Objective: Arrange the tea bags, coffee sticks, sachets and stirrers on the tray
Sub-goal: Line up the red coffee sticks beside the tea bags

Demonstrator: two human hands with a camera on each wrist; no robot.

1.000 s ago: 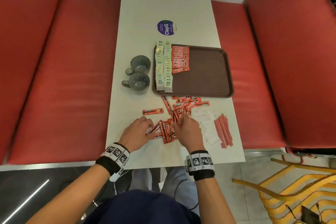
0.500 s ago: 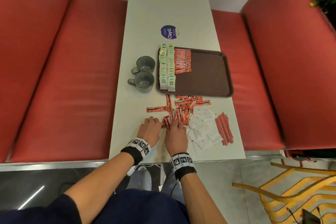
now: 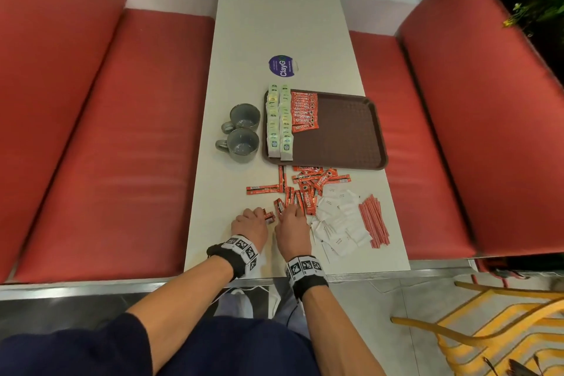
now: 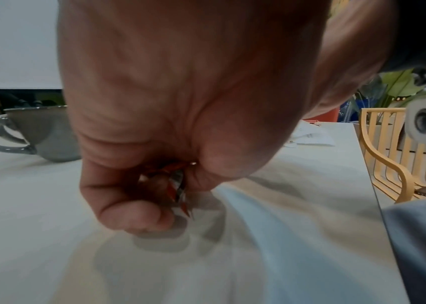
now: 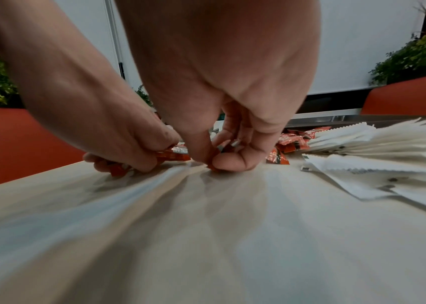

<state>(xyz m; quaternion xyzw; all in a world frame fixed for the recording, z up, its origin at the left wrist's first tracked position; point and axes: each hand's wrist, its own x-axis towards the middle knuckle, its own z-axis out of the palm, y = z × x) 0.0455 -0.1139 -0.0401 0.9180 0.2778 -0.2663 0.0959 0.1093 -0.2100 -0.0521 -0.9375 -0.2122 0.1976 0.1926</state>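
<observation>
Head view is showing the left hand [image 3: 248, 224] and right hand [image 3: 292, 227] side by side near the table's [image 3: 274, 18] front edge, knuckles hiding most of the coffee sticks [image 4: 174, 185] both are gripping with curled fingers. More sticks are lying loose beside white sachets [image 3: 338, 223] and stirrers [image 3: 374, 221], just short of the tray [image 3: 351, 131], whose right half is lying bare; two mugs [image 3: 242, 133] are sitting just left of it.
</observation>
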